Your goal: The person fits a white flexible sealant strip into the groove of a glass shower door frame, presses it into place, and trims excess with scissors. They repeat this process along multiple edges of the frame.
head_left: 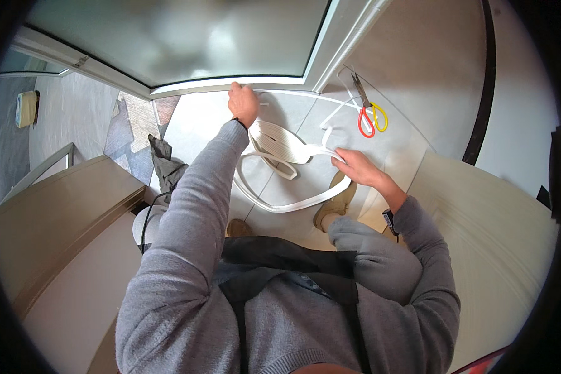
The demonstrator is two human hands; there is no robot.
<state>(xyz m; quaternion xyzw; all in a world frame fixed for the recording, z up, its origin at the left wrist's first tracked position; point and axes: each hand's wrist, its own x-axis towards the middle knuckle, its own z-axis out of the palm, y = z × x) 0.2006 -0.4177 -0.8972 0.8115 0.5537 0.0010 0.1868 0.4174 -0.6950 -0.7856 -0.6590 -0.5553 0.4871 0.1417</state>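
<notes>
My left hand (244,105) is closed at the lower edge of a framed glass door (230,83); what its fingers hold, if anything, is hidden. Right beside it a thin white strip (299,95) runs to the right along the foot of the door. My right hand (359,167) grips a loop of flexible white strip (287,206) that hangs round in front of my feet. Between my hands lies a flat coil of the same white strip (273,141) on the tiles. Scissors (363,100) with one red and one yellow handle lie partly open on the floor, beyond my right hand.
Curved pale panels stand at the left (62,193) and right (474,212). A dark crumpled cloth (166,163) lies left of my left forearm. Patterned mats (131,124) cover the floor beyond it. My shoe (335,202) is close under the loop.
</notes>
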